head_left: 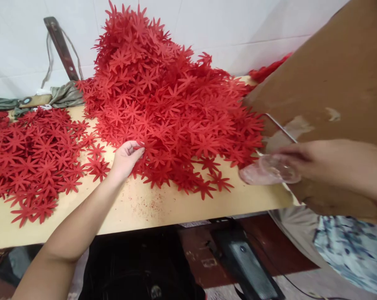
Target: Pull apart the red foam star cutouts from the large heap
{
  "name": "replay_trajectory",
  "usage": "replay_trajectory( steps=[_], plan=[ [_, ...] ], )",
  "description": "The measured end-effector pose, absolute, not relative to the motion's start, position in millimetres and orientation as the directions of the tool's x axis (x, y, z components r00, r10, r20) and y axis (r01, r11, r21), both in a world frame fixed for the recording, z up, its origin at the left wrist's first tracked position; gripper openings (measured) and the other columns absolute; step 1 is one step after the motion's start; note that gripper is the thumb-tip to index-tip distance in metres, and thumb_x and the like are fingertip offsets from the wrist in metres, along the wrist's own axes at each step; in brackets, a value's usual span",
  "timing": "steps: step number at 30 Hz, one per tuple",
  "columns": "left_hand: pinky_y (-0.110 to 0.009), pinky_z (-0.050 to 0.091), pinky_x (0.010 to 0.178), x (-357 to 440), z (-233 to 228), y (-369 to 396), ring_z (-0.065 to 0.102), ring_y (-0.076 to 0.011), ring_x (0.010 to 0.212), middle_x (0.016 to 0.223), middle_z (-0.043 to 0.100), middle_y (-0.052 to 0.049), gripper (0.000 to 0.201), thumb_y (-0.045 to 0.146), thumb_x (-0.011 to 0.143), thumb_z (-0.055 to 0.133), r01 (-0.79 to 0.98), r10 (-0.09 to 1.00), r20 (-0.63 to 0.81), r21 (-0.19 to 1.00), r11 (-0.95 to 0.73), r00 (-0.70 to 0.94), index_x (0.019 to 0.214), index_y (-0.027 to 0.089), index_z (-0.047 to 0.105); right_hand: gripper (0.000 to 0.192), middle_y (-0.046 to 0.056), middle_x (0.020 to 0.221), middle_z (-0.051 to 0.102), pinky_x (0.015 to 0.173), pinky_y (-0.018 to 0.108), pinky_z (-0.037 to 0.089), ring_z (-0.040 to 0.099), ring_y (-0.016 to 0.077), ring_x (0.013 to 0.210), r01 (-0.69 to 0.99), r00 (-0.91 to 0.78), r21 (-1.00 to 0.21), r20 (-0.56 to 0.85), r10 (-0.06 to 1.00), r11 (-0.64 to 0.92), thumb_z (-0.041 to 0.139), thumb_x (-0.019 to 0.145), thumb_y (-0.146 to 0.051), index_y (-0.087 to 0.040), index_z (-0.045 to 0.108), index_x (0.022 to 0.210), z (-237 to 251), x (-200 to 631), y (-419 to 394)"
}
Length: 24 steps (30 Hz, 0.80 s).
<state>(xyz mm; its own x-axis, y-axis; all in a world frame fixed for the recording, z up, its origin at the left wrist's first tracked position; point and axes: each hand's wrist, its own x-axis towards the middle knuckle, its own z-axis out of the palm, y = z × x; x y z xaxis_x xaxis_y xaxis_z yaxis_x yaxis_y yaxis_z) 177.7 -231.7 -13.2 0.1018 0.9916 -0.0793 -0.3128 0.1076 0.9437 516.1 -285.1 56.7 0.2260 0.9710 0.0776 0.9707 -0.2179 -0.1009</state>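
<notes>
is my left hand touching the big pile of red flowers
Touching. The head view shows the left hand's fingertips pressed into the near edge of the red flower pile, no gap.

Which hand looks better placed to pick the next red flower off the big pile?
The left hand, probably: its fingertips already touch the edge of the big red flower pile on the table. The right hand is off to the side, holding a clear plastic piece.
</notes>
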Motion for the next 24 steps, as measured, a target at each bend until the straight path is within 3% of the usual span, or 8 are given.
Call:
replay_trajectory(
  steps=[2,5,7,9,13,16,20,24],
  plan=[
    [-0.016,0.044,0.055,179,-14,-232,0.054,-0.0032,0.052,0.059,0.063,0.006,0.023,0.016,0.055,0.079,-0.325,0.991,-0.062,0.94,0.098,0.12,0.071,0.015,0.061,0.007,0.009,0.068,0.072,0.056,0.034,0.044,0.059,0.0169,0.054,0.947,0.202,-0.247,-0.033,0.979,-0.204,0.069,0.075,-0.028,-0.023,0.073,0.073,61,487,-288],
    [-0.017,0.045,0.058,182,-16,-235,0.056,-0.004,0.056,0.063,0.065,0.004,0.026,0.019,0.054,0.08,-0.329,0.989,-0.028,0.941,0.075,0.145,0.072,0.015,0.061,0.025,0.011,0.086,0.074,0.067,0.033,0.049,0.065,0.0178,0.069,0.762,0.016,-0.648,0.023,1.0,0.003,0.061,0.081,-0.035,-0.017,0.072,0.095,48,418,-285],
    [-0.018,0.045,0.059,183,-16,-239,0.057,-0.0045,0.057,0.064,0.065,0.004,0.028,0.021,0.054,0.081,-0.312,0.99,-0.011,0.949,0.054,0.138,0.072,0.015,0.061,0.034,0.01,0.094,0.074,0.07,0.032,0.05,0.066,0.0179,0.074,0.639,-0.097,-0.76,0.068,0.993,0.114,0.066,0.076,-0.039,-0.015,0.07,0.1,31,371,-276],
    [-0.018,0.043,0.058,183,-15,-242,0.054,-0.0043,0.055,0.061,0.063,0.006,0.026,0.02,0.055,0.081,-0.271,0.996,0.006,0.962,0.019,0.09,0.072,0.015,0.061,0.027,0.007,0.085,0.073,0.067,0.03,0.048,0.063,0.016,0.069,0.567,-0.196,-0.793,0.132,0.972,0.222,0.059,0.081,-0.037,-0.016,0.07,0.092,16,337,-264],
    [-0.018,0.042,0.059,180,-11,-243,0.05,-0.0041,0.056,0.061,0.059,0.006,0.013,0.013,0.066,0.073,-0.152,0.997,0.053,0.987,-0.061,-0.053,0.071,0.016,0.062,0.015,0.003,0.068,0.068,0.063,0.029,0.044,0.056,0.0132,0.059,0.494,-0.116,-0.826,0.246,0.962,0.271,0.057,0.08,-0.026,-0.016,0.067,0.077,1,313,-244],
    [-0.018,0.042,0.06,178,-10,-240,0.051,-0.0046,0.058,0.064,0.06,0.005,0.011,0.009,0.07,0.069,-0.124,0.994,0.062,0.99,-0.072,-0.085,0.071,0.016,0.062,0.009,0.003,0.072,0.069,0.067,0.03,0.048,0.06,0.0142,0.064,0.354,-0.069,-0.9,0.244,0.967,0.253,0.059,0.077,-0.023,-0.016,0.065,0.078,-1,312,-238],
    [-0.017,0.044,0.061,176,-13,-237,0.054,-0.0044,0.059,0.063,0.06,0.005,0.016,0.003,0.071,0.064,-0.223,0.996,0.037,0.973,-0.054,-0.082,0.069,0.017,0.057,0.021,0.005,0.086,0.072,0.077,0.034,0.054,0.066,0.0171,0.078,0.135,-0.198,-0.966,0.193,0.961,0.221,0.066,0.075,-0.035,-0.017,0.063,0.084,0,305,-237],
    [-0.017,0.044,0.061,173,-15,-236,0.054,-0.0039,0.059,0.064,0.06,0.006,0.019,0.001,0.069,0.065,-0.249,0.996,0.051,0.966,-0.066,-0.068,0.072,0.018,0.057,0.033,0.007,0.092,0.071,0.084,0.038,0.054,0.067,0.0192,0.086,0.111,-0.186,-0.977,0.16,0.969,0.183,0.074,0.067,-0.04,-0.018,0.058,0.085,2,301,-238]
  ],
)
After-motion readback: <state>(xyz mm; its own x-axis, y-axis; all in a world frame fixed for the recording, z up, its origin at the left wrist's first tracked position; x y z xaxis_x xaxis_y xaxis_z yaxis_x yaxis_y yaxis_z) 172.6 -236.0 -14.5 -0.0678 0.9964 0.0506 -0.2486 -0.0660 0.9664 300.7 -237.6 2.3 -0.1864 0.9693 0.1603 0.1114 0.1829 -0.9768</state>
